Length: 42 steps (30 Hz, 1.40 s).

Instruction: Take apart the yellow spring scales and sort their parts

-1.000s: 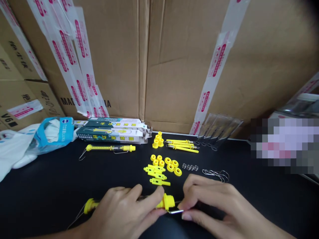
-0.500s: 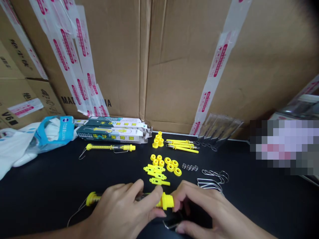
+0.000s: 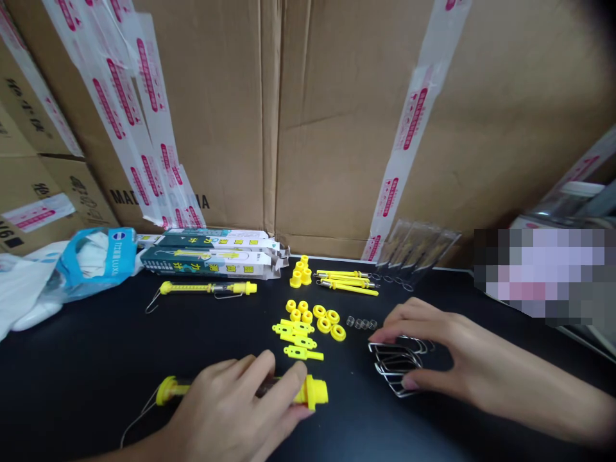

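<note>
In the head view my left hand (image 3: 240, 404) is wrapped round a tubular spring scale (image 3: 315, 393), which lies across it with the yellow end cap pointing right. The scale's wire hook (image 3: 139, 417) sticks out at the left, and its middle is hidden by my fingers. My right hand (image 3: 433, 353) is curled over the bent metal wire clips (image 3: 395, 362), thumb and fingertips touching them from two sides. A wire clip at the near side of the pile sits by the thumb. Yellow flat slotted pieces (image 3: 303, 353) lie just beyond my left hand.
Yellow rings (image 3: 338, 332), small caps (image 3: 290, 306), flanged caps (image 3: 295, 279), small springs (image 3: 359, 323) and yellow rods with springs (image 3: 346, 282) lie in groups. Another spring scale (image 3: 209, 289) lies before printed boxes (image 3: 206, 262). Clear tubes (image 3: 416, 250) lean against a large carton (image 3: 327, 128).
My right hand has left the scale's end cap and moved right and away from me to the wire clips, with the wire it had. My left hand keeps its grip on the scale.
</note>
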{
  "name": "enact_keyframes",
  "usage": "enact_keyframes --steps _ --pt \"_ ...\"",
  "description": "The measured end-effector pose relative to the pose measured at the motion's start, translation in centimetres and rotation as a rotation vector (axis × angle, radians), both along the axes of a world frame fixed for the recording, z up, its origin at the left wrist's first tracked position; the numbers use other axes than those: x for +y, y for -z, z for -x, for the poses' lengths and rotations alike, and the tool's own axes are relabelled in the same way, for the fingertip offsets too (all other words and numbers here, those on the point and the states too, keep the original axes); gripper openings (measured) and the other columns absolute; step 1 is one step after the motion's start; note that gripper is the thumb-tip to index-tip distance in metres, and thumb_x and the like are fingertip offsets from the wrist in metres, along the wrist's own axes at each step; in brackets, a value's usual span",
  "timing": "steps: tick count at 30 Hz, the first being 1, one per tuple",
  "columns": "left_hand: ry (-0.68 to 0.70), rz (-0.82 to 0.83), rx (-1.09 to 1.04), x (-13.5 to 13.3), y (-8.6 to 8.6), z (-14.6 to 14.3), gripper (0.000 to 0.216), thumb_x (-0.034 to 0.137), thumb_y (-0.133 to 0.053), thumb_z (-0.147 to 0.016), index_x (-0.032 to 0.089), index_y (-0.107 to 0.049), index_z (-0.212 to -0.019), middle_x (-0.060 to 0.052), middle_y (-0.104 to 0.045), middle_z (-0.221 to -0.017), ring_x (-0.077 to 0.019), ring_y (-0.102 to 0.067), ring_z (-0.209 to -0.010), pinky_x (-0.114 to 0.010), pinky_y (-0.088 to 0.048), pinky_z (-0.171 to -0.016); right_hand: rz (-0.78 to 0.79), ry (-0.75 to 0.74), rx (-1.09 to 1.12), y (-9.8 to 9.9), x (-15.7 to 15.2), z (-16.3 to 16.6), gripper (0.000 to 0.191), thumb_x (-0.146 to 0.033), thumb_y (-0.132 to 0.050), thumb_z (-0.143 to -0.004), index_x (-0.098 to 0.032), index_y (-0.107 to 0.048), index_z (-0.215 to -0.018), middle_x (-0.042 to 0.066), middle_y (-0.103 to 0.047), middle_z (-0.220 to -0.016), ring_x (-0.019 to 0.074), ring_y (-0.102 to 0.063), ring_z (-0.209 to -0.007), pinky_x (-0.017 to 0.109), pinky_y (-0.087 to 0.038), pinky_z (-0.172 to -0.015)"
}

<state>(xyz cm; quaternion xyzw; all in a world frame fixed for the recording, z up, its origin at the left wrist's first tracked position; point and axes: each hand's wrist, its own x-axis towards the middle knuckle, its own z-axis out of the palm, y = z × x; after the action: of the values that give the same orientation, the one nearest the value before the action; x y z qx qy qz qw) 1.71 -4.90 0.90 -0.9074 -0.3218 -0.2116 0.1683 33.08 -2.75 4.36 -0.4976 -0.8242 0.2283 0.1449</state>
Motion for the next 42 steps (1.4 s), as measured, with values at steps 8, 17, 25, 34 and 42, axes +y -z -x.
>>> enact_keyframes --steps 8,17,25,34,42 --pt "-0.029 0.040 0.005 -0.1 0.2 -0.1 0.056 0.031 -0.006 -0.110 0.025 -0.062 -0.105 0.004 -0.065 -0.070 -0.0146 -0.066 -0.056 -0.028 -0.043 -0.046 0.045 0.038 -0.045 0.8 0.3 -0.9 0.038 -0.027 -0.084 -0.069 -0.034 -0.076 -0.105 0.003 -0.068 -0.108 0.0267 -0.065 -0.098 0.044 -0.054 -0.088" --pt "0.000 0.028 -0.009 0.0 0.9 0.0 0.049 0.033 -0.014 -0.110 0.024 -0.062 -0.103 0.004 -0.064 -0.068 -0.0167 -0.066 -0.053 -0.030 -0.045 -0.044 0.110 0.051 -0.094 0.8 0.1 -1.6 0.057 -0.027 -0.087 -0.064 -0.035 -0.070 -0.118 0.002 -0.065 -0.115 0.0270 -0.063 -0.106 0.043 -0.051 -0.094" --pt "-0.005 0.064 0.000 0.0 0.6 0.2 0.048 0.033 -0.016 -0.109 0.024 -0.063 -0.103 0.003 -0.064 -0.069 -0.0178 -0.066 -0.053 -0.031 -0.047 -0.044 0.008 0.053 -0.131 1.5 0.1 -0.8 0.029 -0.027 -0.075 -0.074 -0.028 -0.069 -0.103 0.002 -0.069 -0.103 0.0230 -0.067 -0.093 0.037 -0.054 -0.083" --pt "-0.024 0.035 -0.019 0.1 0.5 -0.1 0.054 0.034 -0.011 -0.109 0.023 -0.064 -0.103 0.002 -0.065 -0.067 -0.0164 -0.066 -0.054 -0.028 -0.046 -0.045 -0.014 0.031 -0.149 1.2 -0.2 -0.5 0.034 -0.023 -0.072 -0.073 -0.026 -0.070 -0.107 0.004 -0.068 -0.108 0.0233 -0.068 -0.094 0.037 -0.055 -0.084" --pt "-0.003 -0.022 -0.034 -0.2 0.6 -0.1 0.048 0.033 -0.017 -0.110 0.018 -0.062 -0.104 0.002 -0.068 -0.069 -0.0148 -0.069 -0.059 -0.027 -0.046 -0.048 -0.006 0.038 0.142 0.2 -1.6 3.4 0.033 -0.051 -0.074 -0.082 -0.029 -0.073 -0.107 0.001 -0.073 -0.095 0.0174 -0.068 -0.081 0.027 -0.055 -0.072"
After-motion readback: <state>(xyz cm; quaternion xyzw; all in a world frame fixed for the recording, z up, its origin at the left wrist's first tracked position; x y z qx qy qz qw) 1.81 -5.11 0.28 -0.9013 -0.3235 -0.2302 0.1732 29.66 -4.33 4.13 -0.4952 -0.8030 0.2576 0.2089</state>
